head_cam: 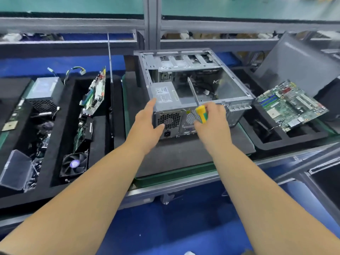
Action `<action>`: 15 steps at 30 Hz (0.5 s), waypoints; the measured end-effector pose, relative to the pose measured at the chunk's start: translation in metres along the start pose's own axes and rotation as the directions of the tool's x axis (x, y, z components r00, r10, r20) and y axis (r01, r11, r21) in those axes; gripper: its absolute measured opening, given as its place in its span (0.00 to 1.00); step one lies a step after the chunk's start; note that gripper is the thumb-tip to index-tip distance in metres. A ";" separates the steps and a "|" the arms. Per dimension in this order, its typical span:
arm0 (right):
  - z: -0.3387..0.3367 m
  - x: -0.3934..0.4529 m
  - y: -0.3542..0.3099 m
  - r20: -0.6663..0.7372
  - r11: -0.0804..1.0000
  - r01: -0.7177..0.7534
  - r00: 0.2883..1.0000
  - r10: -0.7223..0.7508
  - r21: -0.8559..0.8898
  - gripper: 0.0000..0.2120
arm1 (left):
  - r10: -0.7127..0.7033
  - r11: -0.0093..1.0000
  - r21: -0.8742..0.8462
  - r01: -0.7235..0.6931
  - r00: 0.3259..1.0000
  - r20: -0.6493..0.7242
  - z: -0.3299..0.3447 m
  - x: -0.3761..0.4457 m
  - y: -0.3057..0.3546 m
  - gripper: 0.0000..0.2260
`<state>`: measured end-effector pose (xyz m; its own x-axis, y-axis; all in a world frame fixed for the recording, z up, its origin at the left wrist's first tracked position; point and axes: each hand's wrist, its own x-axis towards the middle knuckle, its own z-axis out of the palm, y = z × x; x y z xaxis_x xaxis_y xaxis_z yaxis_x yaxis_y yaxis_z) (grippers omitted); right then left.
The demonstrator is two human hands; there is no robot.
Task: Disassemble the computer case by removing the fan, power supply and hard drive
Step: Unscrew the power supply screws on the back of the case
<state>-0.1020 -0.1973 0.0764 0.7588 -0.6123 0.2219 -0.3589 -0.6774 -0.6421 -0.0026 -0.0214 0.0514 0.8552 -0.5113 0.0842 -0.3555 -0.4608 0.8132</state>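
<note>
Open computer case [198, 85] lies on its side on the dark mat of the tabletop [184, 155], rear panel facing the person, long axis running away toward the back rail. It looks like stiff sheet metal, heavy enough to stay put but sharp at the edges, so take it by the folded frame. Power supply [166, 93] sits in the near left corner, fan grille to the rear; a dense, rigid box, best gripped on its flat sides. Left hand [147, 124] braces that corner, fingers straight and spread along the side, thumb across the grille. Right hand [211, 122] wraps its fingers round the yellow-green handle of the screwdriver [199, 107], shaft angled up over the case. Loose fan [74, 165] lies in the left tray.
</note>
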 end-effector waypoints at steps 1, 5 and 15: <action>-0.003 0.011 -0.002 0.004 0.998 0.051 0.999 -0.051 -0.038 0.17 | 0.004 0.998 0.058 -0.005 1.000 0.019 0.001 0.002 0.003 0.31; -0.006 0.047 -0.002 0.159 0.989 0.065 0.986 -0.043 -0.134 0.12 | -0.026 0.968 0.249 0.027 1.000 -0.006 0.001 0.008 0.015 0.25; -0.013 0.063 0.001 0.266 0.973 0.075 0.964 -0.015 -0.219 0.14 | -0.017 0.943 0.332 0.036 0.998 -0.060 0.005 -0.006 0.026 0.24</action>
<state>-0.0613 -0.2417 0.0990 0.8814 -0.4716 0.0277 -0.4109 -0.7942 -0.4476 -0.0186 -0.0340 0.0695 0.8823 -0.4589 0.1050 -0.4295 -0.6934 0.5785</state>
